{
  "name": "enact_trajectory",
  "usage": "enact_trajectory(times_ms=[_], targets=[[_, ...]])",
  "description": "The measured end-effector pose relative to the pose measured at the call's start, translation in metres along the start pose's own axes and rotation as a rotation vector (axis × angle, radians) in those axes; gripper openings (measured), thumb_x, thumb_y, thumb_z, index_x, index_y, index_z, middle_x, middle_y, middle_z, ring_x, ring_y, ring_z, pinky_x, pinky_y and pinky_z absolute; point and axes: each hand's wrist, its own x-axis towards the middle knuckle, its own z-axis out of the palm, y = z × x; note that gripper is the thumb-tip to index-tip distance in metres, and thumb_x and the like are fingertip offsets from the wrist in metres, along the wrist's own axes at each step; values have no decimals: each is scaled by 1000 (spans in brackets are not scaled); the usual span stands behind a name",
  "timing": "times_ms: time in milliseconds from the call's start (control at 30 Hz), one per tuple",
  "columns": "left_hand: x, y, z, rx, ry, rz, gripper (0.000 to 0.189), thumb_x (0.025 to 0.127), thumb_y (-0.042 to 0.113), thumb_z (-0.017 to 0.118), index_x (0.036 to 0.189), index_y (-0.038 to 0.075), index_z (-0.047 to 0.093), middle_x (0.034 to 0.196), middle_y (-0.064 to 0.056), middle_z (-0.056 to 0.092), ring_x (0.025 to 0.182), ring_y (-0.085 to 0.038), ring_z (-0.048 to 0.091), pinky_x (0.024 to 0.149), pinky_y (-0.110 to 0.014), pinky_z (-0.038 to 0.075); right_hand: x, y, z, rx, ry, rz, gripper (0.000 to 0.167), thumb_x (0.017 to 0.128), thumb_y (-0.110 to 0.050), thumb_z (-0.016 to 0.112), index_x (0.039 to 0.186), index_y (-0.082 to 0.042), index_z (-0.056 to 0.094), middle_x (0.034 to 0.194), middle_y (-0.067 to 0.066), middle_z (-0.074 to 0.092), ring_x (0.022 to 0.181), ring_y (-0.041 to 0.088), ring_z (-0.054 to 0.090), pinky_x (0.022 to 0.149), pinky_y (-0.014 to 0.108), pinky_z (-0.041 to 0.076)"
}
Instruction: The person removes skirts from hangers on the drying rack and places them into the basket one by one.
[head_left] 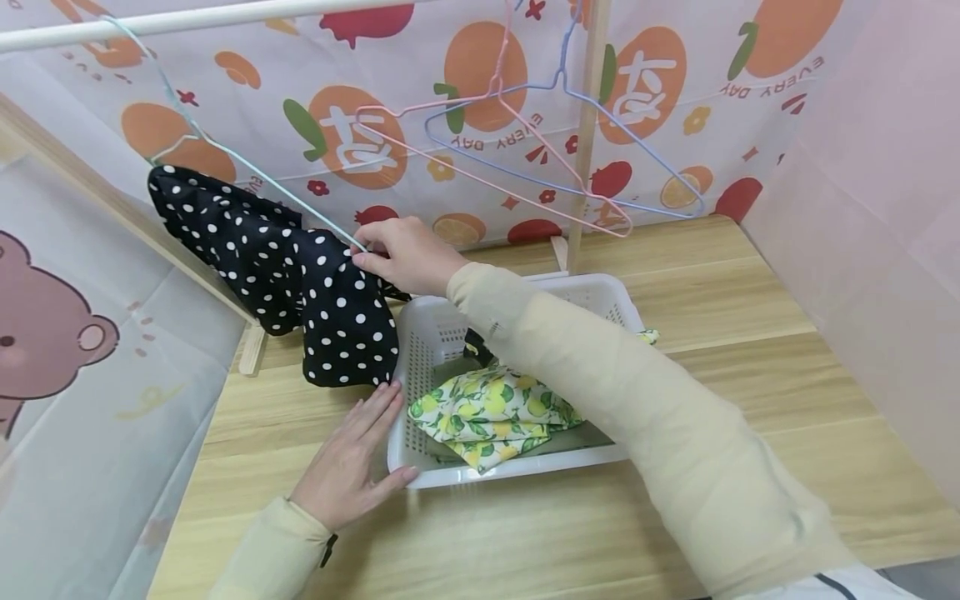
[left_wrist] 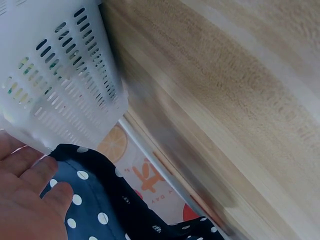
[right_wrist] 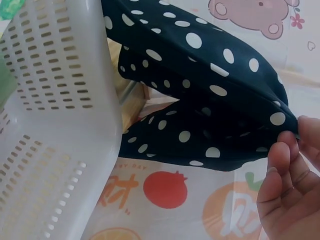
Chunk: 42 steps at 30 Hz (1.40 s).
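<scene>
A black garment with white polka dots hangs from a mint-green clothes hanger, beside the white basket. My right hand pinches the garment's edge at the hanger's right end; the right wrist view shows thumb and fingertips closed on the cloth. My left hand lies at the left rim of the white plastic basket, fingers extended, their tips at the garment's lower corner. Inside the basket is a lemon-print cloth, with a dark piece behind it partly hidden by my right arm.
The mint hanger hooks over a white rail at the top left. A pink hanger and a blue hanger hang behind the basket. A wooden upright stands there, before a fruit-print curtain. All sits over a wood-grain table.
</scene>
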Motion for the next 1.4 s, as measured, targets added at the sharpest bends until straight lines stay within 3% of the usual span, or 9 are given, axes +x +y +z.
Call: enact_trajectory(times_ms=[233, 533, 933, 1200, 1400], targets=[[1, 0, 0, -2, 3, 9, 92, 79, 51, 71, 145, -3, 36, 155, -14, 27, 140, -34, 28, 118, -36, 10, 2, 10, -8, -26, 27, 16, 24, 101, -29, 50, 116, -16, 64, 104, -6, 65, 91, 5, 55, 80, 19, 44], [1, 2, -2, -10, -3, 4, 92, 80, 50, 71, 146, -2, 34, 155, -14, 26, 141, -32, 27, 118, -32, 8, 7, 23, -21, -48, 73, 66, 24, 100, -28, 51, 116, -16, 66, 94, -3, 61, 84, 11, 51, 72, 21, 41], [0, 3, -1, -11, -15, -13, 93, 79, 50, 71, 147, -1, 33, 156, -13, 25, 141, -31, 27, 115, -44, 21, 5, 39, -43, -31, 145, 150, 24, 102, -28, 47, 112, -17, 65, 87, 0, 58, 78, 15, 49, 67, 24, 39], [-2, 1, 1, -15, -12, -15, 93, 81, 52, 69, 147, -1, 33, 156, -13, 25, 141, -31, 27, 117, -42, 18, 0, 46, -60, -73, 181, 176, 26, 102, -29, 46, 116, -20, 66, 97, -2, 60, 86, 14, 49, 73, 25, 40], [-3, 1, 0, -11, -14, -17, 92, 82, 55, 66, 147, -1, 33, 156, -14, 24, 141, -31, 26, 116, -42, 18, -5, 54, -68, -32, 181, 179, 26, 103, -27, 45, 115, -18, 65, 106, -2, 61, 91, 14, 51, 77, 25, 41]])
